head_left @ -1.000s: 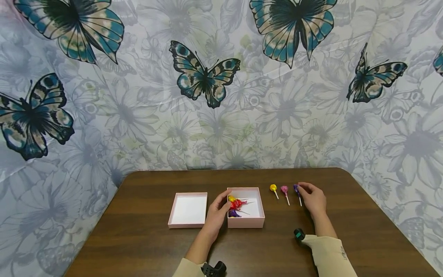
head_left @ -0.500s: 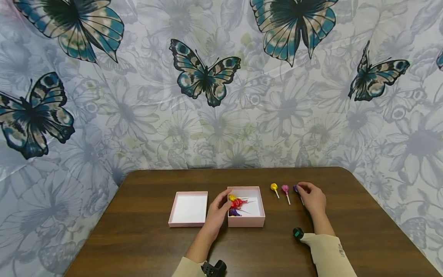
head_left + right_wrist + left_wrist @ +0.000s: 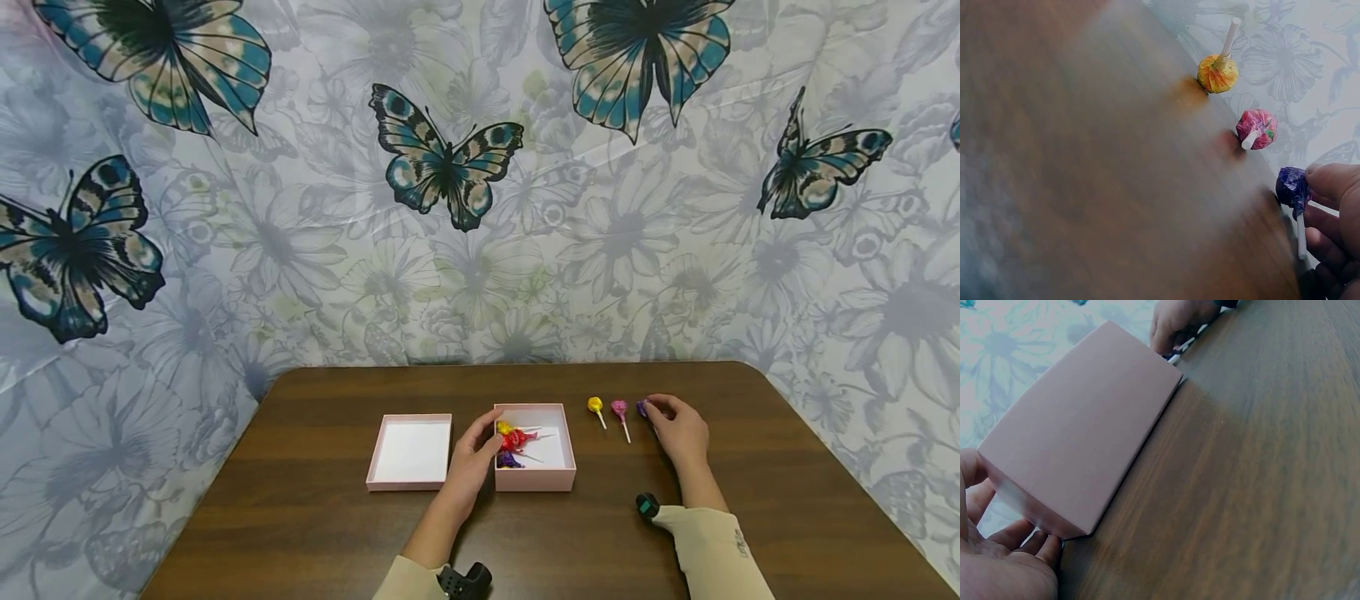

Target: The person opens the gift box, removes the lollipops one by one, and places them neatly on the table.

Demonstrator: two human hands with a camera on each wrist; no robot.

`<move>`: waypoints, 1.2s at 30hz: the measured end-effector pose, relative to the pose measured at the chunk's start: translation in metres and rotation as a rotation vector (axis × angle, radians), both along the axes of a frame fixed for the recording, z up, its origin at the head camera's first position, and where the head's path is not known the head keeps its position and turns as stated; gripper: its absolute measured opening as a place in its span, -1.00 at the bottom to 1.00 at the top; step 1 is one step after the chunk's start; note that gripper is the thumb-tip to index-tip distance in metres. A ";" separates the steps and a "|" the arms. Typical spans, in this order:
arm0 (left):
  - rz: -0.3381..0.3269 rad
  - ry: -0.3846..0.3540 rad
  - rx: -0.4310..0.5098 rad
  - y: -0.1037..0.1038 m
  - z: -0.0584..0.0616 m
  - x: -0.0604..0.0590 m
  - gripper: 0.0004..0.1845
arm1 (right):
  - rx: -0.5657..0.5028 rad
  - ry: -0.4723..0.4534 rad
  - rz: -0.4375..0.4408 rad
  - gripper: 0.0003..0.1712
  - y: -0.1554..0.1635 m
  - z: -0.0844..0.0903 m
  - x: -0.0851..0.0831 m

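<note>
My left hand (image 3: pixel 471 454) grips the left wall of an open pink box (image 3: pixel 534 481), its thumb at the rim and its fingers along the outside. Inside the box lie a yellow lollipop (image 3: pixel 505 427), a red lollipop (image 3: pixel 514 441) and a purple one (image 3: pixel 507 460), towards the left side. To the right of the box, my right hand (image 3: pixel 681 430) pinches another purple lollipop (image 3: pixel 1292 186) by its wrapped head between thumb and fingers. Left of that hand, a yellow lollipop (image 3: pixel 595 405) and a pink lollipop (image 3: pixel 618 407) lie in a row, sticks towards me.
A shallow pink lid (image 3: pixel 408 486) with a white inside lies left of the box on the brown wooden table (image 3: pixel 315 533). Behind the table's far edge hangs a butterfly-patterned cloth (image 3: pixel 330 275).
The purple lollipop has turned in my right fingers, its stick swinging right until the hand hides it in the head view. My left hand and the box stay in place.
</note>
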State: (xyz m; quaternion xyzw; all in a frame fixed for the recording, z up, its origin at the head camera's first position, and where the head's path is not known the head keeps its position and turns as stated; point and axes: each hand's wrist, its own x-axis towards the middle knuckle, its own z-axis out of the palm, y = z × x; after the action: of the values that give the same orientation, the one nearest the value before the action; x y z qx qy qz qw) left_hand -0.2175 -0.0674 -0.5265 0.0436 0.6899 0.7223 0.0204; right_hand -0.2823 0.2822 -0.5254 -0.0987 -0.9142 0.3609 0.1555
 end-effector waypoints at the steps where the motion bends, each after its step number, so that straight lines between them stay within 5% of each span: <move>1: 0.001 -0.002 -0.001 0.001 0.000 0.000 -0.53 | -0.001 -0.002 0.000 -0.59 0.000 0.001 0.001; 13: -0.005 0.011 0.012 0.004 -0.004 0.000 -0.54 | 0.010 -0.015 0.001 -0.58 0.002 0.003 0.008; 36: 0.005 0.008 0.003 -0.001 0.001 -0.001 -0.54 | 0.001 0.108 -0.010 -0.75 -0.007 -0.002 0.015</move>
State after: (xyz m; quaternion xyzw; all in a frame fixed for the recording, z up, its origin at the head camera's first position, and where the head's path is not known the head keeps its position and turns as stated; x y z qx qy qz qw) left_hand -0.2181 -0.0684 -0.5255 0.0449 0.6889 0.7233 0.0159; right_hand -0.2670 0.2749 -0.5278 -0.0836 -0.9042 0.3644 0.2065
